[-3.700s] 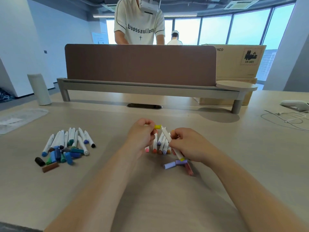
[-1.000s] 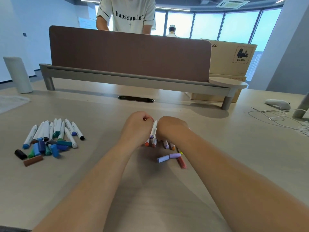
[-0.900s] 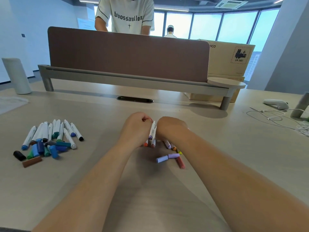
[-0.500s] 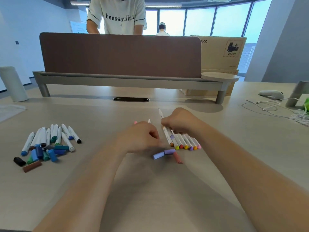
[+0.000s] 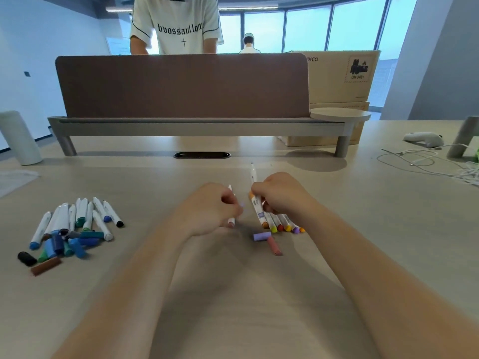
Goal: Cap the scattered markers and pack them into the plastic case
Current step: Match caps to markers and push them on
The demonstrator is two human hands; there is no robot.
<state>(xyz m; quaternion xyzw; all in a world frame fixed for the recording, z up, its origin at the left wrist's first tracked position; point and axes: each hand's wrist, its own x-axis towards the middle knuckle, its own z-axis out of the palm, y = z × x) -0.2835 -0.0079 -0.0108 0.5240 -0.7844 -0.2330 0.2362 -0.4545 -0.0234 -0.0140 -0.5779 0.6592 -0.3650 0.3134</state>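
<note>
- Markers (image 5: 283,225) capped, in a row mid-desk (image 5: 388,229), under right hand (image 5: 282,195); another pile (image 5: 77,218) at left.
- Right fingers clamped on orange-capped marker (image 5: 259,211).
- Left hand (image 5: 212,208) fingers clamped on pink-capped marker (image 5: 231,222).

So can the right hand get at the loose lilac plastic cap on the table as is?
Likely yes: the lilac plastic cap lies uncovered close by the right hand, toward the person, though that hand grips a white marker.

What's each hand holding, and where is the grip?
The left hand grips a pink-ended marker around its middle; the right hand pinches a white marker mid-barrel.
</note>
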